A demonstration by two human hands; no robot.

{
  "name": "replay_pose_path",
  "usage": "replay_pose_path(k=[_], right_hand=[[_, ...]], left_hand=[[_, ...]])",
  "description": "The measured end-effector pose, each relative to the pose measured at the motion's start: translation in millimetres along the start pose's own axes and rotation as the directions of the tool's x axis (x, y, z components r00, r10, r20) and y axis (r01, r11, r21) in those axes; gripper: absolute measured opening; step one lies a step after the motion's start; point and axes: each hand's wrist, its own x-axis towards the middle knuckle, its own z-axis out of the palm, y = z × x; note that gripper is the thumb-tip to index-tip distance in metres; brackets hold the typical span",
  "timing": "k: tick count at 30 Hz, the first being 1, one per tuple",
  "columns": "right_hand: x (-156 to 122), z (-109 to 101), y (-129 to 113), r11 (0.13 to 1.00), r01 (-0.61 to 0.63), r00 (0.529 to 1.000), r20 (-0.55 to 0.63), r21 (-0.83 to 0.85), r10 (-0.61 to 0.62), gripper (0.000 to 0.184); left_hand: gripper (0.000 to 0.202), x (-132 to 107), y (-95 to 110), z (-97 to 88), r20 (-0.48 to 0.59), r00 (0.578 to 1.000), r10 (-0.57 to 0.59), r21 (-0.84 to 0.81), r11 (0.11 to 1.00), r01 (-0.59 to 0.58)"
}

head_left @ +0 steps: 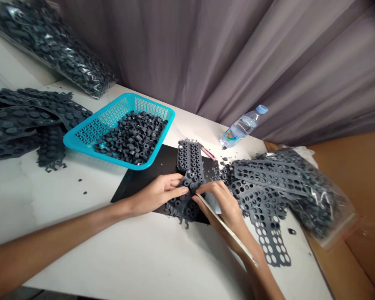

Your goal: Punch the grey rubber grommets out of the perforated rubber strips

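Observation:
My left hand is closed on the edge of a dark grey moulded rubber sheet studded with round, hollow parts. The sheet lies over a black mat, and part of it is lifted and bent under my thumb. In my right hand is a long thin pale tool, perhaps tweezers, its tip against the sheet close to my left thumb. The exact tip is hidden among my fingers. Left of the mat, a blue basket holds many loose dark rubber pieces.
Punched-out sheets and a clear bag lie at the right. A water bottle and a pink cutter are behind the mat. More uncut sheets and a full plastic bag sit at the left.

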Motion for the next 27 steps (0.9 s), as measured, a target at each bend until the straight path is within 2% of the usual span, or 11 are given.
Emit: replay_pose_path(k=[5,8,11,15,22,27], right_hand=[[0.1,3.1,3.3,0.997,0.049,0.999,-0.008,-0.056,-0.049,0.013],[-0.6,6.7,7.9,0.987,0.092,0.996,-0.004,-0.129,-0.093,0.021],[0.1,9.9,9.8,0.965,0.137,0.990,-0.004,-0.223,-0.141,0.028],[2.1,11.4,8.2,0.919,0.219,0.974,0.009,-0.329,-0.228,0.026],[-0.5,11.6,7.5,0.900,0.207,0.978,0.045,-0.383,-0.206,0.027],[0.2,8.7,7.8,0.921,0.205,0.978,0.023,-0.331,-0.209,0.027]], left_hand=[[0.038,0.4,0.1,0.4,-0.002,1.000,0.001,0.011,1.000,-0.001],[0.039,0.4,-0.8,-0.4,-0.006,1.000,0.004,0.023,1.000,-0.004],[0.040,0.8,-3.3,-1.9,-0.010,1.000,0.002,0.044,0.999,-0.001],[0.040,1.4,-5.9,-3.0,0.005,1.000,0.015,0.042,0.999,-0.015],[0.039,0.0,-5.6,-2.0,0.014,1.000,0.008,0.016,1.000,-0.009],[0.039,0.0,-6.6,-2.9,0.011,1.000,-0.013,0.020,1.000,0.012]])
